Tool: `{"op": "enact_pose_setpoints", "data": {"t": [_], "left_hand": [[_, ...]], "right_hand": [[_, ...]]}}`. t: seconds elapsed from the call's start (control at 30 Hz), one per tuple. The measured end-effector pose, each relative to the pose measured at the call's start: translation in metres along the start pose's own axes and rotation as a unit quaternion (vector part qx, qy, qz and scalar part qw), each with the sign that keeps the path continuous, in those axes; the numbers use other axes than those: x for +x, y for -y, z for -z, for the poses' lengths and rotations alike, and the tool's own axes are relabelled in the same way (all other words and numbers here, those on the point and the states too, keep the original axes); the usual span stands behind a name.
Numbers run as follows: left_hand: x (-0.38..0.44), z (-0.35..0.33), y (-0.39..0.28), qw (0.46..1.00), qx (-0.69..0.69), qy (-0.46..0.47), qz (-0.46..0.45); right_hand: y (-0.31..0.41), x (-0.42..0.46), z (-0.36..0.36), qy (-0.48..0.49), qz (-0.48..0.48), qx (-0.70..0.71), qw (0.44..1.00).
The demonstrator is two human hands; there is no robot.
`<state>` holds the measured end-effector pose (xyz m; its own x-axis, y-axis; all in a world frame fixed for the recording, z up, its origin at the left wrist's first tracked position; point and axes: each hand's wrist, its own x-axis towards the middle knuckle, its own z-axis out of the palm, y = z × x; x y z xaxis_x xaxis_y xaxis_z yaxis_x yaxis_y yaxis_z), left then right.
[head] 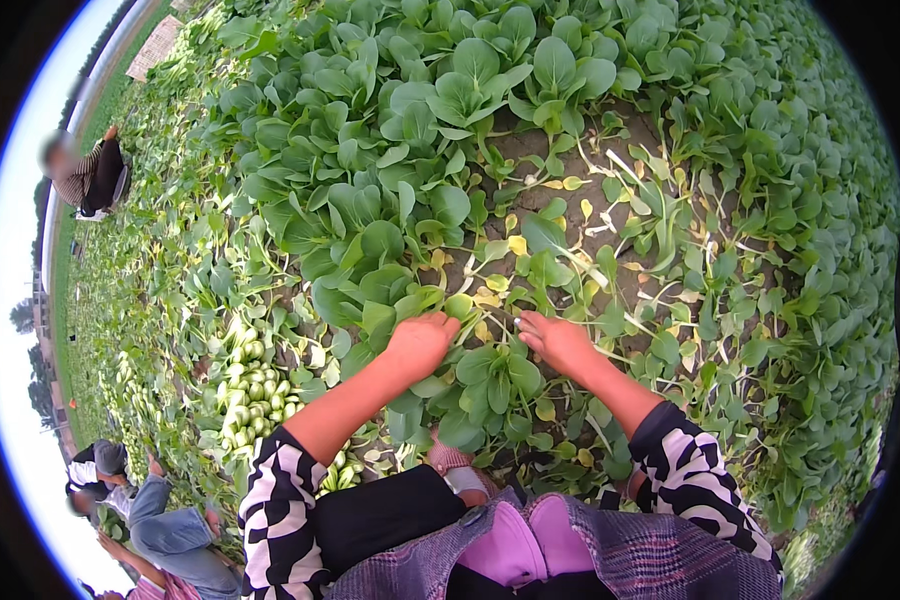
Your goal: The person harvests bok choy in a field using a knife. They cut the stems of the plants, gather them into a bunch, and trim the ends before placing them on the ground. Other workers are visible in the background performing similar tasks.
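Note:
My left hand (424, 343) is closed at the edge of the standing bok choy (381, 281), its fingers around leaves low on a plant. Across from it, my right hand (559, 343) is curled around what looks like a small knife (501, 310); a thin dark blade points toward the left hand and the handle is hidden in the fist. Between the hands lie yellowed leaves (483, 331) and thin stems on the soil. A leafy bok choy plant (499, 375) stands just below both hands, close to my feet.
Cut bok choy lies in a pile (255, 394) on the left, pale bases showing. Dense uncut plants (817, 187) line the right and far side. Trimmed leaves litter the soil (570, 161). One person (94, 176) crouches far left; others (172, 525) sit lower left. A crate-like box (155, 46) stands beyond.

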<state>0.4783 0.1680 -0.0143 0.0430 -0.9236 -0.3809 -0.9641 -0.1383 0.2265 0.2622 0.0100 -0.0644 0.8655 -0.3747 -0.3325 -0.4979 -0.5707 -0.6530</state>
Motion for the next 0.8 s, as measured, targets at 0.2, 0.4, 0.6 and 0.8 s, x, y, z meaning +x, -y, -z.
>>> {"op": "enact_pose_setpoints", "data": {"t": [0.2,0.4,0.6,0.8], "left_hand": [[0.005,0.002,0.001,0.996,-0.039,0.005,0.074],[-0.010,0.012,-0.010,0.984,-0.118,-0.124,0.048],[-0.016,0.046,-0.025,0.969,-0.116,-0.220,-0.002],[0.003,0.082,-0.023,0.964,-0.087,-0.249,-0.017]], "right_hand": [[0.007,0.010,-0.006,0.051,-0.008,-0.002,0.999],[-0.006,0.013,0.004,0.066,-0.085,0.148,0.983],[0.029,0.037,0.016,0.067,-0.212,0.603,0.767],[0.048,0.047,0.020,0.034,-0.222,0.659,0.718]]}}
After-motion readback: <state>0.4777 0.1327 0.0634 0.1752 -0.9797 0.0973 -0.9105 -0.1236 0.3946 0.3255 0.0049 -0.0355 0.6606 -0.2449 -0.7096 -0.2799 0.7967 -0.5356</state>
